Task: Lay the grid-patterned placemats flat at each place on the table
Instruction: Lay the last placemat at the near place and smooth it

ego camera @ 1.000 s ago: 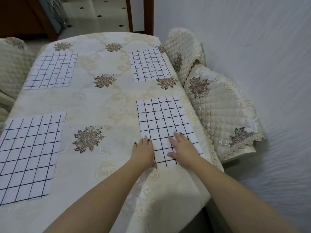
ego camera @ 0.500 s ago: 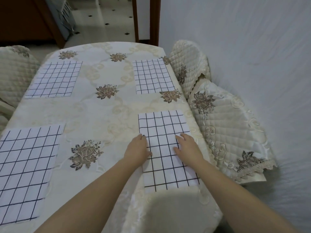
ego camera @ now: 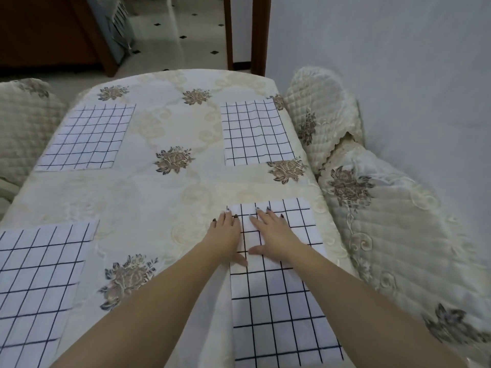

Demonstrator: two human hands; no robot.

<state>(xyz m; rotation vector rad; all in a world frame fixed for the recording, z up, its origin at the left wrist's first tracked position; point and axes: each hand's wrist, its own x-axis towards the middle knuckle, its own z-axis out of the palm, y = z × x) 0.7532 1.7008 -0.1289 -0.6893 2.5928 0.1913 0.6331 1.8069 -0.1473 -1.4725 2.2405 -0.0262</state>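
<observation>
Several white placemats with a black grid lie on the cream floral tablecloth (ego camera: 164,208). The near right placemat (ego camera: 276,309) lies flat under both my hands. My left hand (ego camera: 225,235) presses with straight fingers on its left edge, near the far corner. My right hand (ego camera: 271,229) lies flat on its far half, fingers spread. Another placemat (ego camera: 256,134) lies at the far right, one (ego camera: 87,138) at the far left, and one (ego camera: 37,282) at the near left.
Quilted cream chair covers stand along the table's right side (ego camera: 385,221) and far right (ego camera: 324,115); another chair (ego camera: 24,123) is at the left. A white wall runs close on the right. A wooden door frame (ego camera: 260,33) and tiled floor lie beyond the table.
Both hands have slid forward along the near right placemat, from its near end to its far end. The view has moved closer to the table.
</observation>
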